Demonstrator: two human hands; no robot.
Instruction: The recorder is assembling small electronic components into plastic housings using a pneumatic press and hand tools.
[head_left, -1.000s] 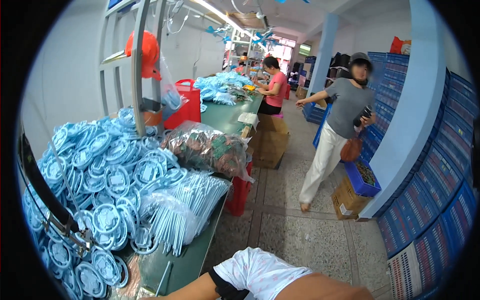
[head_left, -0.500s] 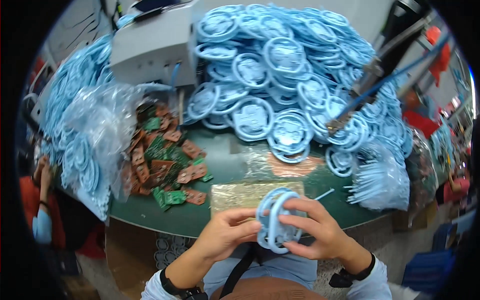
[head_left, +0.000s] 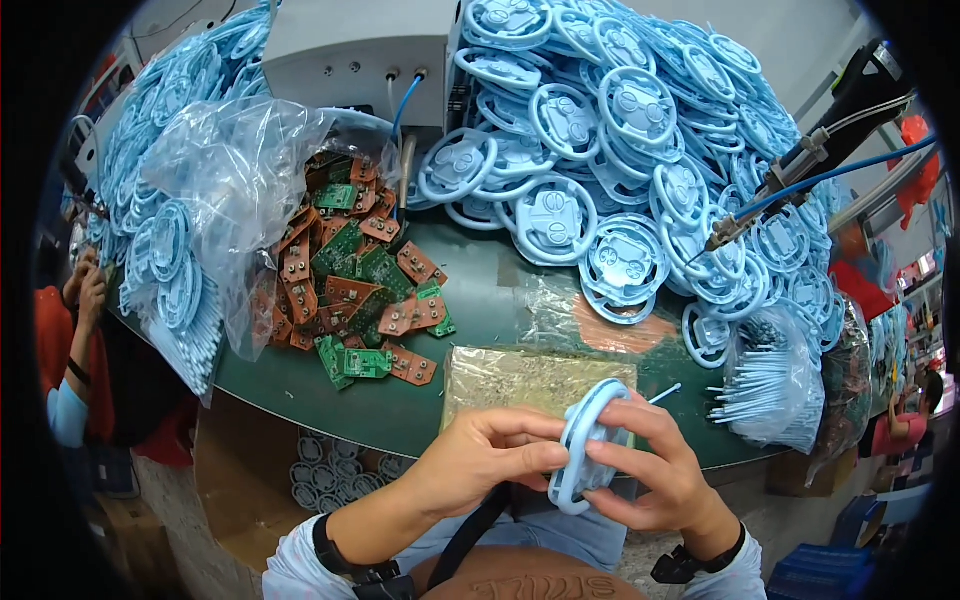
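Observation:
Above the near table edge, both my hands hold a light blue plastic toy steering wheel [head_left: 578,436], tilted nearly edge-on. My left hand [head_left: 480,462] pinches its left rim, thumb and fingers pressed against it. My right hand [head_left: 662,470] grips the other side, its fingers curled over the rim and the inner face. Part of the inner face is hidden behind those fingers. Just beyond the wheel lies a flat block [head_left: 510,380] wrapped in yellowish film. A thin light blue stick [head_left: 666,393] rests to its right.
Many similar blue wheels [head_left: 555,220] are heaped at the back. Green and brown circuit boards [head_left: 375,285] lie left of centre, beside a clear plastic bag [head_left: 230,190]. A grey machine box [head_left: 360,60] stands behind them. A metal-tipped tool [head_left: 730,230] and bagged blue sticks [head_left: 765,390] are on the right.
The two blue rims that stood apart between my hands now show as nearly one, turned more edge-on. My hands have shifted slightly right, and the whole view has moved.

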